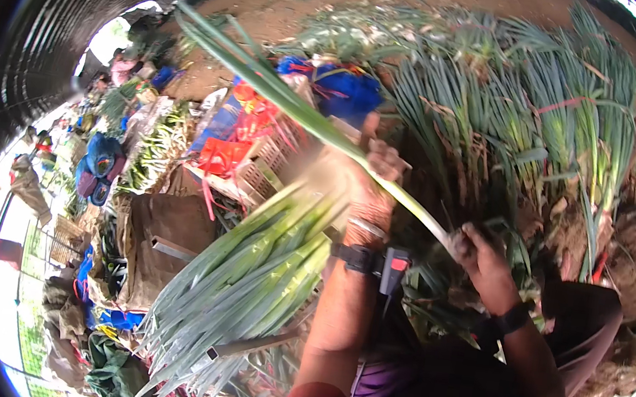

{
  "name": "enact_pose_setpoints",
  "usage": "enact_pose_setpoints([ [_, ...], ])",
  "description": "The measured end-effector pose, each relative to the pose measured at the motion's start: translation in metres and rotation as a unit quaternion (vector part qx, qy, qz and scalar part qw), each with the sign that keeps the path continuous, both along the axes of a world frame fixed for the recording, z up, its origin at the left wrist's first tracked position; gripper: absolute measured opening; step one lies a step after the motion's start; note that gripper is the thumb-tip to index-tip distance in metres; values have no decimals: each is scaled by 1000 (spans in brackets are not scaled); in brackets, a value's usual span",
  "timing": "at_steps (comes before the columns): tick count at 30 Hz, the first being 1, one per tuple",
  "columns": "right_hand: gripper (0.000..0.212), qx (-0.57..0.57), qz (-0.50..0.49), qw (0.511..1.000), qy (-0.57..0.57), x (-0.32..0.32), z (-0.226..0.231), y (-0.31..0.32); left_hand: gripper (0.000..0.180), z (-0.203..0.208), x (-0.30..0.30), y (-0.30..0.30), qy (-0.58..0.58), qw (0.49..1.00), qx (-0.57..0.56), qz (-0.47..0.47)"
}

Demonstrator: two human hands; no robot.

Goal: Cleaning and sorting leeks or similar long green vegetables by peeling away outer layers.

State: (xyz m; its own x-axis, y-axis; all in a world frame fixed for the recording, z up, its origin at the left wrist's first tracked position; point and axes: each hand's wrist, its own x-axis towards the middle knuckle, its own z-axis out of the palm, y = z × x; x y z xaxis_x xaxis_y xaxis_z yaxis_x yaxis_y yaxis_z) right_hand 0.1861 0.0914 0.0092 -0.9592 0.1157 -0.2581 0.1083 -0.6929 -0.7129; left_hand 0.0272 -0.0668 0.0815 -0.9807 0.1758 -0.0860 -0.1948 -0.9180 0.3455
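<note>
A long green onion (301,110) runs slantwise in front of me, its leaves pointing to the upper left and its pale stalk to the lower right. My right hand (481,256) pinches the root end of that stalk. Higher up, my left hand (380,163) is closed round the middle of the stalk, with one finger sticking up. Below and left of it lies a thick heap of green onions (241,293), leaves spread toward the lower left. A dark band circles each wrist, and a small device with a red patch (397,265) shows beside the left one.
Tall bunches of onions (570,111) stand along the right, with soil at their roots. Past the heap are a plastic crate (265,161) with red bags (223,158), blue bundles (348,94) and brown sacking (159,242). A metal bar end (234,347) juts out beneath the heap's leaves.
</note>
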Motion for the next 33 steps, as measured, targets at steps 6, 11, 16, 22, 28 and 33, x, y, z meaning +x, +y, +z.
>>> enact_pose_setpoints([
  [6, 18, 187, 55, 978, 68, 8, -6, 4, 79, -46, -28, -42, 146, 982, 94, -80],
  [11, 21, 830, -4, 529, 175, 38, -8, 33, 89, -34, -34, -47, 176, 972, 128, -85],
  [16, 36, 850, 98, 509, 94, 86, -92, 95, 85, -29, -31, -42, 184, 972, 124, -76],
  [22, 22, 812, 93, 574, 44, 83, -95, 107, 80, -32, -28, -37, 193, 972, 116, -70],
  [28, 19, 760, -127, 595, 230, 12, -1, 23, 75, -31, -29, -17, 203, 971, 104, -77],
  [33, 19, 824, -126, 525, 174, 7, 7, 8, 59, -30, -27, -9, 173, 975, 115, -80],
])
